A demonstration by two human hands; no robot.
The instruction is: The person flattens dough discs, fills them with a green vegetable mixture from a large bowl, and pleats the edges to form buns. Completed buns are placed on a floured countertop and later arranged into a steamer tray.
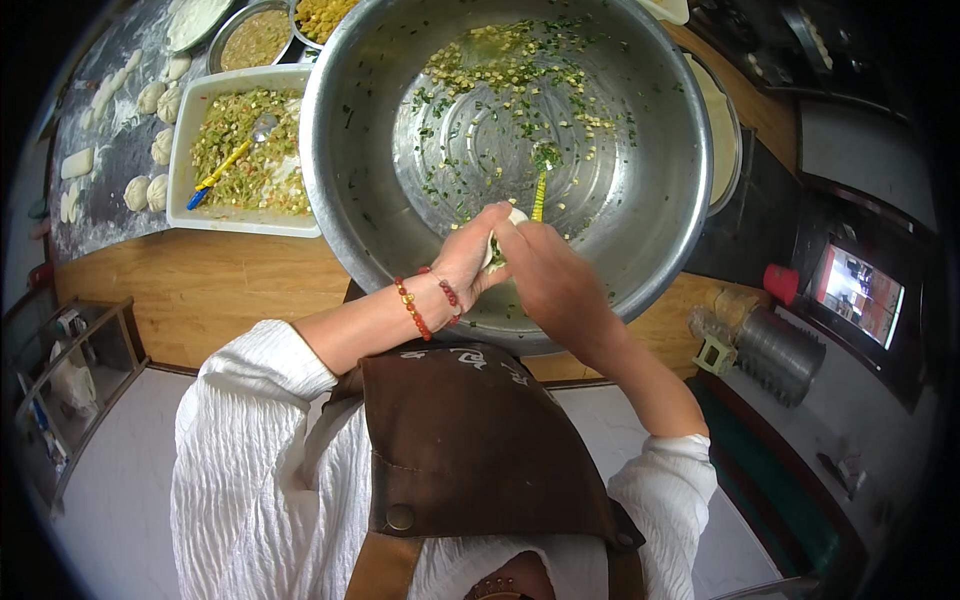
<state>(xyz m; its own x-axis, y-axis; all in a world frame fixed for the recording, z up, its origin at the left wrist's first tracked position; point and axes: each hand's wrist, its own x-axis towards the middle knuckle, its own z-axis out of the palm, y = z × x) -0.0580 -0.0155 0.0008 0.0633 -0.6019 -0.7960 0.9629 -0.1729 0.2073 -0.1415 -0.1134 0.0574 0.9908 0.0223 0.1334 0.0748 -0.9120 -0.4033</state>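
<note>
Over the near rim of a large steel basin (pixel 319 150), my left hand (pixel 469 259) holds a dough wrapper (pixel 487 253) with chopped green filling in it. The fingers of my right hand (pixel 555 277) pinch the wrapper's upper edge, touching my left fingers. Inside the basin lies chopped green and pale yellow filling (pixel 517 67). A spoon with a yellow striped handle (pixel 540 196) rests there, its bowl coated in greens, just beyond my hands. Part of the wrapper is hidden by my fingers.
Left of the basin stands a white plastic tray (pixel 244 225) of chopped vegetable filling with a yellow and blue spoon (pixel 219 174). Pleated buns (pixel 161 148) and dough pieces (pixel 77 163) lie on the floured board farther left. Bowls of filling (pixel 256 41) stand behind; a round pan (pixel 716 127) is at right.
</note>
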